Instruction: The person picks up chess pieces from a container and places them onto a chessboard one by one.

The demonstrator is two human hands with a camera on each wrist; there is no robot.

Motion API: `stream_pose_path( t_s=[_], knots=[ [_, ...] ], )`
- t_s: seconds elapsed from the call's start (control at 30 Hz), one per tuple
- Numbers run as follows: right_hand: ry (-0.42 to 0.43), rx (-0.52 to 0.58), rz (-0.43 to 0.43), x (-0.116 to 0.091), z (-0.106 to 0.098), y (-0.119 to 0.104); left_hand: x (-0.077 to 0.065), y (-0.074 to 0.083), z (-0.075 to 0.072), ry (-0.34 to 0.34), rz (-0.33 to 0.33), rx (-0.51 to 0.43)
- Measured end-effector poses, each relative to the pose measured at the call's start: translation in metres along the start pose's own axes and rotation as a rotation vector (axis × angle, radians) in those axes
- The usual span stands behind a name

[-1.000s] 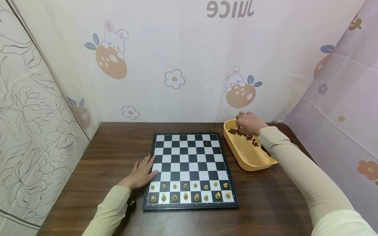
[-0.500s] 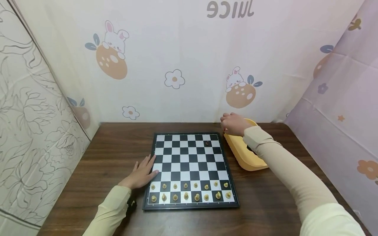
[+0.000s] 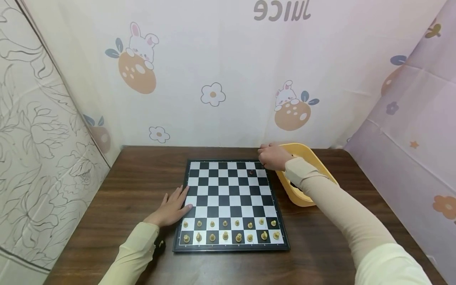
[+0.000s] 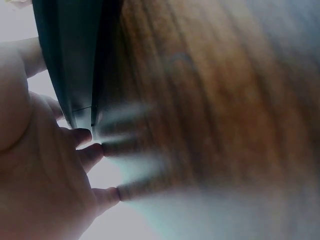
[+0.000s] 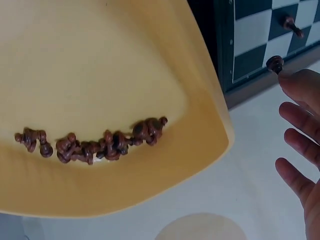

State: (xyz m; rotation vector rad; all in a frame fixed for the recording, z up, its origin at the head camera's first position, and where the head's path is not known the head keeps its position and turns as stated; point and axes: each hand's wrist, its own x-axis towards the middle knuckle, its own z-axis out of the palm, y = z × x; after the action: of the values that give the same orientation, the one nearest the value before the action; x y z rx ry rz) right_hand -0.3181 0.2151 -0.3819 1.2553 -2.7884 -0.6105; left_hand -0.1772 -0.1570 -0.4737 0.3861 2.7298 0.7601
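Note:
A black-and-white chessboard (image 3: 218, 190) lies on the table, with two rows of cream chess pieces (image 3: 225, 235) along its near side. One dark brown pawn (image 3: 251, 172) stands near its far right corner. My left hand (image 3: 170, 209) rests at the board's left edge, fingers spread and thumb over the frame. In the right wrist view, the thumb and fingers of my right hand (image 5: 302, 130) pinch a dark brown chess piece (image 5: 275, 64), its base showing. In the head view, my right hand (image 3: 273, 157) is over the board's far right corner and hides that piece.
Right of the board is a yellow tray (image 3: 299, 198), partly covered by my right forearm. Several dark brown chess pieces (image 5: 111, 145) lie in a line along its inside. A patterned curtain (image 3: 213, 55) hangs behind the wooden table (image 3: 142, 170).
My right hand has come out of the yellow tray and moved left to the board's far right corner, carrying a brown chess piece. My left hand stays at the board's edge.

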Motion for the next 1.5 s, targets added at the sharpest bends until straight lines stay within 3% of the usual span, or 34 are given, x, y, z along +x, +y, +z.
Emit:
stream_pose_path(
  t_s=[0.23, 1.0, 1.17, 1.5],
  knots=[
    [-0.055, -0.04, -0.021, 0.002, 0.008, -0.008, 0.001, 0.0, 0.001, 0.003, -0.002, 0.0],
    [0.027, -0.039, -0.056, 0.006, 0.024, -0.01, 0.0, -0.003, 0.002, 0.011, 0.027, -0.012],
    [0.023, -0.005, -0.049, -0.002, 0.016, -0.006, 0.001, -0.002, 0.001, 0.003, 0.021, -0.01],
    [0.066, 0.111, 0.023, -0.026, 0.007, 0.021, 0.001, -0.002, 0.001, -0.004, 0.009, -0.003]
  ],
)
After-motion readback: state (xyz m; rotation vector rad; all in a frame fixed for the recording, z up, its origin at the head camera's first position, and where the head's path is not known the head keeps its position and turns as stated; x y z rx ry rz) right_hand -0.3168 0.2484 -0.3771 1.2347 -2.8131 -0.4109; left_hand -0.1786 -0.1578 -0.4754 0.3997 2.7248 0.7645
